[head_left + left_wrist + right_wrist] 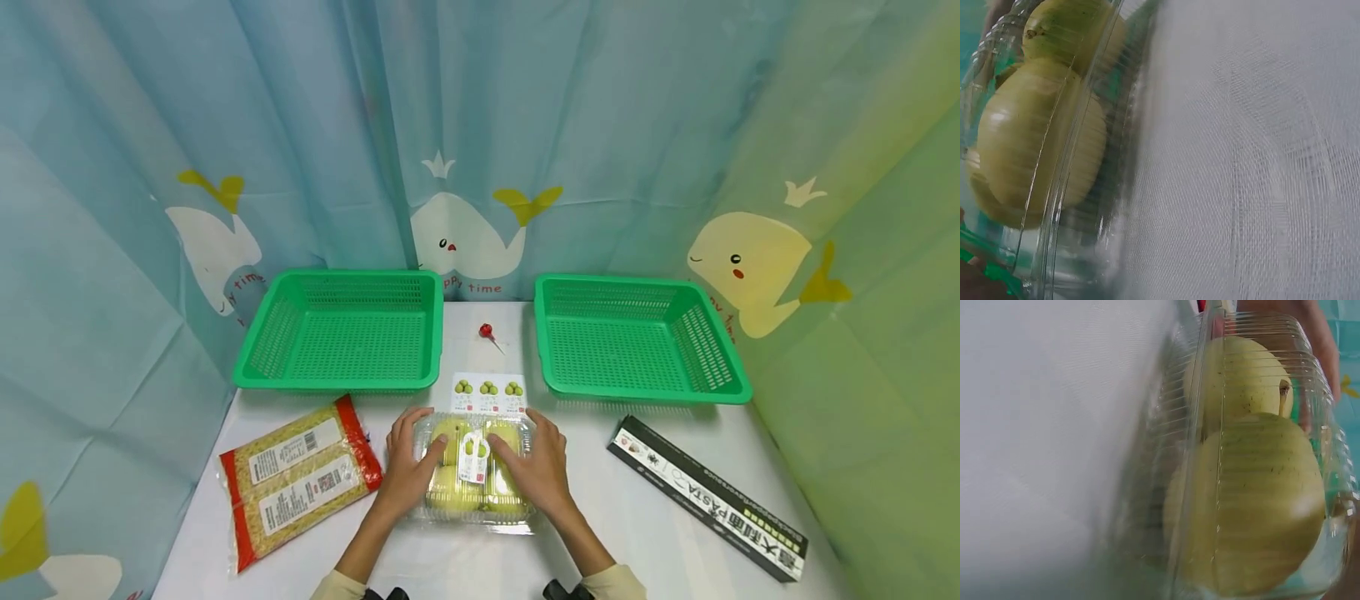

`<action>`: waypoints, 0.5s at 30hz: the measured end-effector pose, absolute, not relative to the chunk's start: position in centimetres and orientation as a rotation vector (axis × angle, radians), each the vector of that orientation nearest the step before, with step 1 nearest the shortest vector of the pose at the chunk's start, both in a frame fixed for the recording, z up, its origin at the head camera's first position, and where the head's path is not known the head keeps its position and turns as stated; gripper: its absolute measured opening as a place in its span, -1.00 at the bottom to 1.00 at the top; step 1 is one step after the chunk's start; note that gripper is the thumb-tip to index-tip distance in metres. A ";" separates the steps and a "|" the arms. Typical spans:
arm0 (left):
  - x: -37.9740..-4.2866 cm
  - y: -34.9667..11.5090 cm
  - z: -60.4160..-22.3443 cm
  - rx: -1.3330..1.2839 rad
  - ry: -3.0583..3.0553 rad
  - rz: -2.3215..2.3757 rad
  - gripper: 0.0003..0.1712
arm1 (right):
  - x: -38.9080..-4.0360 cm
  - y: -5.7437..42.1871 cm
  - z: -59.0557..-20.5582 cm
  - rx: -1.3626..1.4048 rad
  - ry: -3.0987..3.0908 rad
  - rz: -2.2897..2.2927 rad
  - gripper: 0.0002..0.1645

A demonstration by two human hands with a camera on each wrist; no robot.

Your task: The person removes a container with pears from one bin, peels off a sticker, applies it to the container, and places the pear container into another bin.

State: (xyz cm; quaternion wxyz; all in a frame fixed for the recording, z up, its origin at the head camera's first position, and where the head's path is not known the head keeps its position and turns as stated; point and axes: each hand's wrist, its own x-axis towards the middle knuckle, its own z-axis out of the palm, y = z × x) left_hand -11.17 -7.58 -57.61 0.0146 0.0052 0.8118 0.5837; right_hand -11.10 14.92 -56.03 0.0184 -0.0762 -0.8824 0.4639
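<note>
A clear plastic box (480, 515) of yellow-green pears stands on the white table in the head view. A white label (473, 457) with a picture of green fruit lies on its lid. My left hand (407, 467) grips the box's left side, thumb over the top. On the opposite side my right hand (545, 468) holds it the same way. Through the plastic, pears (1041, 137) show in the left wrist view, and a pear with a stem (1266, 494) in the right wrist view. Most fingers are hidden there.
Behind the box lies a sheet of fruit labels (489, 393), and past it a small red thing with a thin point (487, 332). Green baskets stand at left (337, 387) and right (645, 392). A grain bag (300, 479) lies left, a black-and-white pasta box (708, 500) right.
</note>
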 end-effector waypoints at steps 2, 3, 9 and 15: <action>-11.3 -7.9 -57.7 0.025 2.498 1.863 -0.41 | -10.8 15.4 -56.0 -0.304 -2.721 1.568 0.20; -11.3 -8.0 -57.7 0.025 2.482 1.883 -0.42 | -10.7 15.6 -56.0 -0.337 -2.707 1.641 0.21; -11.5 -8.3 -58.3 0.007 2.438 1.923 -0.44 | -10.2 16.6 -56.0 -0.512 -2.692 1.890 0.15; -11.5 -8.3 -58.6 -0.009 2.425 1.973 -0.46 | -9.9 16.4 -55.6 -0.533 -2.633 1.959 0.04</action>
